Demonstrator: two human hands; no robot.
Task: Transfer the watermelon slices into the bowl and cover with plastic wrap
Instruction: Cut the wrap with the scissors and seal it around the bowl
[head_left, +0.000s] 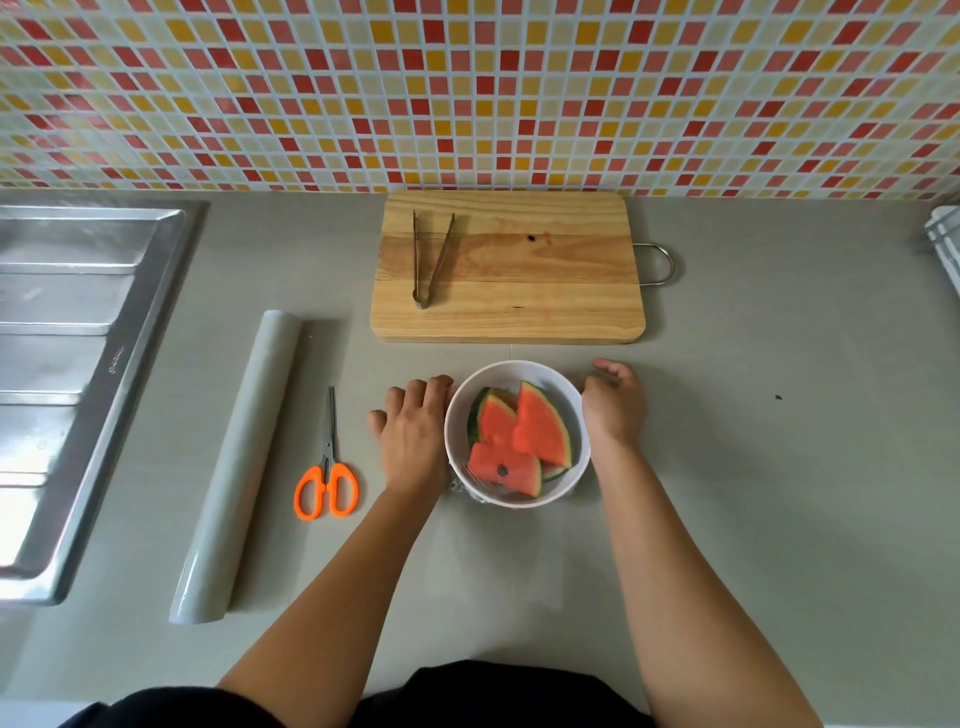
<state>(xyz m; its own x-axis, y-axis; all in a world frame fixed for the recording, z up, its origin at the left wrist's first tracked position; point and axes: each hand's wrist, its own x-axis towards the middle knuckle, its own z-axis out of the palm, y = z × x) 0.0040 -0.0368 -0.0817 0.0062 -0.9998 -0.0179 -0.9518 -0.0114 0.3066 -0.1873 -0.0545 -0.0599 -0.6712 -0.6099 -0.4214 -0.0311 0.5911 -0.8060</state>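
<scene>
A white bowl stands on the grey counter near me and holds three red watermelon slices with green rinds. Clear plastic wrap shows as crinkled film around the bowl's lower left edge. My left hand lies palm down against the bowl's left side, fingers spread and bent at the tips. My right hand cups the bowl's right side, its fingers slightly curled and blurred. Neither hand lifts anything.
A wooden cutting board with metal tongs on it lies behind the bowl. Orange-handled scissors and a long plastic wrap roll lie to the left. A steel sink drainboard is at far left, and the tiled wall is behind.
</scene>
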